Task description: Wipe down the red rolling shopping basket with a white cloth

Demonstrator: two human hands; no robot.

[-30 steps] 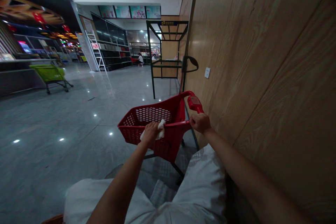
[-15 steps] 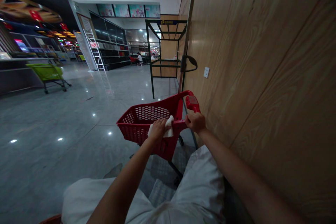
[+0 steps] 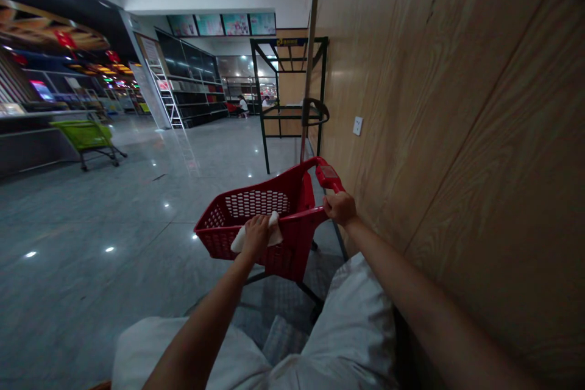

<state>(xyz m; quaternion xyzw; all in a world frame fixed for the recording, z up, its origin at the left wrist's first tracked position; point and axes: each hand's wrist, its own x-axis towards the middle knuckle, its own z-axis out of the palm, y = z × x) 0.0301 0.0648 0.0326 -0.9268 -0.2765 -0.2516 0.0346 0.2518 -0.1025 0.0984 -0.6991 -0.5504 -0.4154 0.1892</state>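
Note:
A small red shopping cart (image 3: 228, 237) with a perforated plastic basket stands in front of my knees. My left hand (image 3: 255, 235) presses a white cloth (image 3: 274, 233) against the near rim of the basket, fingers closed on the cloth. My right hand (image 3: 340, 208) is wrapped around the cart's red handle (image 3: 327, 175) at its right end. My legs in light trousers (image 3: 351, 323) fill the bottom of the view.
A wood-panelled wall (image 3: 457, 103) runs close along my right side, with a white socket (image 3: 357, 125) on it. A dark metal rack (image 3: 287, 97) stands ahead by the wall. A green cart (image 3: 85, 134) is parked far left on the glossy grey floor (image 3: 114, 219). A ladder (image 3: 168, 97) and shelves stand behind.
My left hand slid the cloth along the basket rim to the right, toward the handle, then back to the left. My right hand stayed on the handle.

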